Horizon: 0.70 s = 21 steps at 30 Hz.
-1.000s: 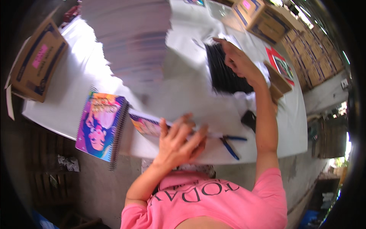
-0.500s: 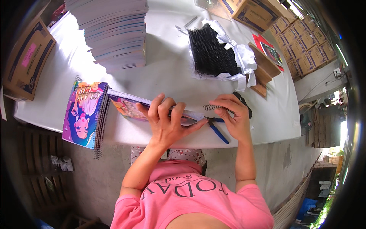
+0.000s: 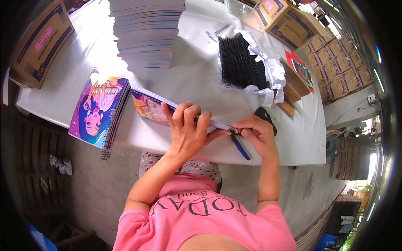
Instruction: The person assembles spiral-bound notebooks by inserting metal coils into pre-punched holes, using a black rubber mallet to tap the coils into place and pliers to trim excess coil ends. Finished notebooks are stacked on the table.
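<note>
Fingers of the left hand (image 3: 186, 131) bent over a notebook (image 3: 147, 108), grasping it near its right end; thumb pointing toward that end. Fingers of the right hand (image 3: 259, 133) pinched together on a small dark coil (image 3: 231, 129), right at the notebook's corner. Whether the wire has entered a hole: too small to tell.

Notebook held up on edge between the hands and the table's near side, cover facing the person, ruled page edge uppermost.

On technique, my judgement: left grip firm enough to hold sheets and cover flush, since a slipped leaf would put holes out of line. Coil best held level with the edge and turned with a light pinch; squeezing may bend the loops. Left thumb well placed to steady the corner.

Just beneath the coil, blue-handled pliers (image 3: 240, 148); beside the right hand, a black object (image 3: 267, 117), kind unclear. To the left, coil-bound notebooks (image 3: 97, 111) lying stacked. Farther out on the white table (image 3: 197, 62), black coils (image 3: 240, 60) on torn paper, and a tall stack of pages (image 3: 144, 35).
</note>
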Tool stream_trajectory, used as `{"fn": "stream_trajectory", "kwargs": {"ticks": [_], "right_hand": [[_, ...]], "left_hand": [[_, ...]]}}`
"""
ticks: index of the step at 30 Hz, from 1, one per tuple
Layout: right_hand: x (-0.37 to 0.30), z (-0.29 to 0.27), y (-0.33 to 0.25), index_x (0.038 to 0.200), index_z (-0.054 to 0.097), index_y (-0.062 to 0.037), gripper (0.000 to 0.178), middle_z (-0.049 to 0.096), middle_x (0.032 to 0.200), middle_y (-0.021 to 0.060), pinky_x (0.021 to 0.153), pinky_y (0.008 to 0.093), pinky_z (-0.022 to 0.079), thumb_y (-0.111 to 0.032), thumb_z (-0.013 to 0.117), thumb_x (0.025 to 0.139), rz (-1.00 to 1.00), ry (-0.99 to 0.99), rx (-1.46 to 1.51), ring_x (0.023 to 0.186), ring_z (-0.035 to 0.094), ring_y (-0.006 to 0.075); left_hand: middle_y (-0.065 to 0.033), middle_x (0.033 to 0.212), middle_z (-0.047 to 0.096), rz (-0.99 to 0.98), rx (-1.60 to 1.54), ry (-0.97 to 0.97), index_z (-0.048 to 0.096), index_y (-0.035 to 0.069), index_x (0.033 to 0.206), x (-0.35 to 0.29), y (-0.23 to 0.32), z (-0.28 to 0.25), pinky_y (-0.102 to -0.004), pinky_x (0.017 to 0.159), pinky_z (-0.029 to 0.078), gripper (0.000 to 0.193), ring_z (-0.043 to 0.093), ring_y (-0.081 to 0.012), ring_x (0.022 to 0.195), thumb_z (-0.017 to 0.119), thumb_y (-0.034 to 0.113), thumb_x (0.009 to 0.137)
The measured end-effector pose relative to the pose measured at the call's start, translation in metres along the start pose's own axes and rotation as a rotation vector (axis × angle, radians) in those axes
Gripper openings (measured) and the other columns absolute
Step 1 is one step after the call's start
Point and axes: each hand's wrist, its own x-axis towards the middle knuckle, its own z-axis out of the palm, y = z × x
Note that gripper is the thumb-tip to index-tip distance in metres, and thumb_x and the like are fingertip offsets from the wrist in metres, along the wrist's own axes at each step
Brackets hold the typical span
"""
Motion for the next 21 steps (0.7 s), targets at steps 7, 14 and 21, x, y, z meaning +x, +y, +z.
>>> {"fn": "stream_trajectory", "kwargs": {"ticks": [7, 14, 21], "right_hand": [[0.003, 0.016, -0.031, 0.106, 0.06, -0.0026, 0.022, 0.055, 0.072, 0.0075, 0.057, 0.0241, 0.042, -0.01, 0.059, 0.085, 0.41, 0.093, -0.077, 0.057, 0.05, 0.0121], [-0.004, 0.011, -0.015, 0.122, 0.051, -0.0027, 0.039, 0.057, 0.079, 0.008, 0.064, 0.0263, 0.046, -0.016, 0.059, 0.086, 0.149, -0.109, -0.162, 0.068, 0.055, 0.0163], [-0.038, -0.058, 0.059, 0.122, 0.053, -0.01, 0.041, 0.063, 0.099, 0.0122, 0.084, 0.0341, 0.045, -0.019, 0.055, 0.082, 0.441, 0.15, -0.762, 0.091, 0.06, 0.0253]], "left_hand": [[-0.006, 0.096, 0.045, -0.032, 0.001, -0.066, 0.055, 0.013, 0.097, 0.007, 0.001, -0.008, -0.0636, 0.103, 0.0, 0.055, 0.039, -0.026, 0.109, 0.066, 0.057, 0.066], [-0.0036, 0.094, 0.046, -0.025, 0.099, -0.141, 0.06, 0.015, 0.098, 0.019, -0.014, -0.033, -0.0648, 0.101, 0.007, 0.05, 0.041, -0.0264, 0.106, 0.071, 0.05, 0.063], [-0.005, 0.097, 0.047, -0.053, 0.011, -0.157, 0.061, 0.014, 0.093, 0.024, -0.015, -0.039, -0.0601, 0.103, 0.014, 0.051, 0.043, -0.0268, 0.104, 0.075, 0.048, 0.058]]}}
